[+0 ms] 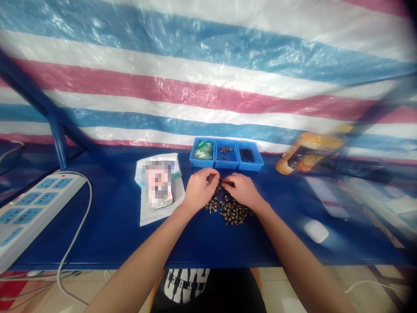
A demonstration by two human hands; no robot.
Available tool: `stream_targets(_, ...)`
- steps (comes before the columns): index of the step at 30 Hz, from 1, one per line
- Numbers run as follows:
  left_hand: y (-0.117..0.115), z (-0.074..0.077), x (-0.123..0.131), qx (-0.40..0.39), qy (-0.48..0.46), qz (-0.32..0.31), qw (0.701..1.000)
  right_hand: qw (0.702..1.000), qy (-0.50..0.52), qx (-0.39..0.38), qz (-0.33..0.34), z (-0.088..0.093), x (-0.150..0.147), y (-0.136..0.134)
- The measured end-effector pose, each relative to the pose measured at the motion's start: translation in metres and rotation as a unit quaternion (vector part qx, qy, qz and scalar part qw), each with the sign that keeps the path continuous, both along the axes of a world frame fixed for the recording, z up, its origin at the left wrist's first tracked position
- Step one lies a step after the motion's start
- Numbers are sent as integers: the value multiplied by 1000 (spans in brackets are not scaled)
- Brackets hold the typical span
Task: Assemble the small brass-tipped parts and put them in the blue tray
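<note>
- Two bare hands, the left hand [202, 187] and the right hand [241, 188], meet above the blue surface [215, 252], fingertips near each other.
- Each grip has thumb and fingers drawn toward a pinch; I cannot tell whether either is fully closed or what, if anything, is pinched.
- Many small metal parts [235, 211] lie loose on the surface just below the hands, the larger heap nearer the right wrist, a smaller cluster beside the left hand.
- Beyond the fingers stand three blue bins side by side: the left bin [202, 163] holds a green bag [203, 150], the middle bin [226, 165] a few small metal pieces, the right bin [250, 167] dark bits.
- White lettering crosses the dark clothing [187, 284] below, upside down and partly cut off; the orange bottle [309, 152] has a dark label too blurred to read.
- Pixelation covers most of the phone [159, 187], which lies on white wrapping [148, 215].
- The power strip [42, 195] is cut off at the left edge; items at far right are smeared.
</note>
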State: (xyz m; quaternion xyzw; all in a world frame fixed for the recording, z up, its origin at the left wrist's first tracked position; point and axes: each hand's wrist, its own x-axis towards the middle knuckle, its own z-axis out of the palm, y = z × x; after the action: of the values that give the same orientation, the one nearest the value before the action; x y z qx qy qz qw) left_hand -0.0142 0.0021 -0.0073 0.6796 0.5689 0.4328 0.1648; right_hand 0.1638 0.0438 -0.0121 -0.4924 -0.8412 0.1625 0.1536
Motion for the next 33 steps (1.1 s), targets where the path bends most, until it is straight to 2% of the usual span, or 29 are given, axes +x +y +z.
stream_targets(17,0,1,0,2,2,-6,1000,998,-32,41,31,-2,-2,-3)
stream_targets(25,0,1,1,0,4,-5,1000,998,-28,34,39,-4,0,-1)
stream_targets(29,0,0,1,3,-1,-8,1000,999,10,35,30,-5,0,1)
stream_targets(33,-1,1,1,3,-6,-11,1000,991,131,-4,35,-2,0,2)
